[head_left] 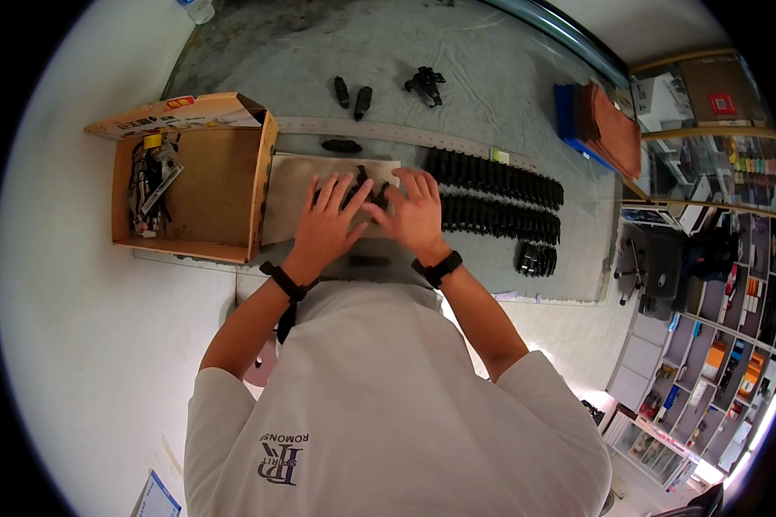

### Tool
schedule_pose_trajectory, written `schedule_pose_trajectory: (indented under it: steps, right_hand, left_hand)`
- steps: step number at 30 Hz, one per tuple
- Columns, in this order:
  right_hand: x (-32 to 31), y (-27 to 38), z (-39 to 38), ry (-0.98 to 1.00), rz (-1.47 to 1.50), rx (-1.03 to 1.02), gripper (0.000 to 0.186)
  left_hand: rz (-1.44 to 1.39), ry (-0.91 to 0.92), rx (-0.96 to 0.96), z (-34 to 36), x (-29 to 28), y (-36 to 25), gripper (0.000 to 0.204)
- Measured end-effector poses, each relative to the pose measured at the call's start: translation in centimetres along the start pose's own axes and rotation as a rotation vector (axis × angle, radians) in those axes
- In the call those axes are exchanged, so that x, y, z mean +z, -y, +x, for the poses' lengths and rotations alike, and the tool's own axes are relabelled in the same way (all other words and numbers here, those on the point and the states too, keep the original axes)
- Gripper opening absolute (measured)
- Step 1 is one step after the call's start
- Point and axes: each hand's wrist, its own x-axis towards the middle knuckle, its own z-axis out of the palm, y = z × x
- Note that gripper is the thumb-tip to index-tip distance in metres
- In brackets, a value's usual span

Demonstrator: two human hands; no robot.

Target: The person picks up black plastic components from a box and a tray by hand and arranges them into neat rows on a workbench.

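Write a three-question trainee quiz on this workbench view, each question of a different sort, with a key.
1. True or false: the open brown cardboard box sits to the left of the person's left hand.
2. Multiple choice: the long rows of small black parts lie A) inside the box, B) on the grey mat right of the right hand, C) on the floor.
3. Fill in: both hands press on a small black part over a flat ____ sheet of cardboard.

Key: 1 true; 2 B; 3 beige.
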Motion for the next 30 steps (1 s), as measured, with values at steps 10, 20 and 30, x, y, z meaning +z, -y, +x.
schedule_pose_trajectory:
  steps: [10, 20, 30]
  right_hand:
    - [1.2, -1.8, 5.0, -0.048, -0.067, -0.11, 0.042]
    - [4.3, -5.2, 9.5, -0.015, -0.086, -0.126, 0.042]
    - [10.2, -7.7, 12.7, 0.288, -0.069, 0.032, 0.057]
  left_hand:
    - [0.058, -0.076, -0.045, 3.5, -0.5, 2.2, 0.078]
    - [0.051, -0.073, -0.135, 8.0, 0.9, 5.9, 0.085]
    - [0.087, 0.165, -0.337, 12.7, 4.8, 12.6, 0.086]
